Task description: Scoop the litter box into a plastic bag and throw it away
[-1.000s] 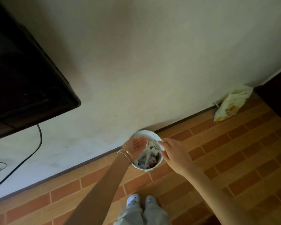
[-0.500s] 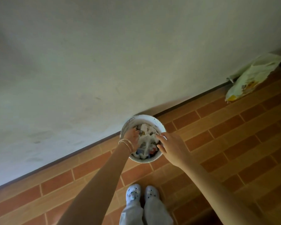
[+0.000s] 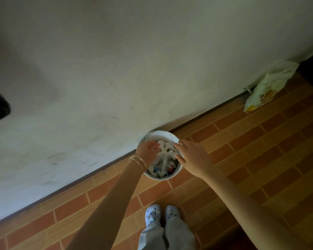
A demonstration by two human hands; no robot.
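Waste (image 3: 163, 157) of crumpled white material, with blue and red scraps among it, is packed into a round white bin (image 3: 161, 135), which is set on the brick-patterned floor (image 3: 242, 159) and pushed against the foot of the pale wall (image 3: 116, 69). The left hand (image 3: 147, 149) is laid inside the bin's left side, its fingers bent over the white material; whether anything is gripped cannot be told. Thin bangles (image 3: 137, 161) are worn on that wrist. The right hand (image 3: 193, 157) is held over the bin's right rim with fingers spread apart and nothing clasped. A yellow-and-white plastic bag (image 3: 269, 85) is propped at the wall well to the right of the bin. Pale clogs (image 3: 153, 212) and grey trousers (image 3: 170, 235) are seen on the near side of the bin.
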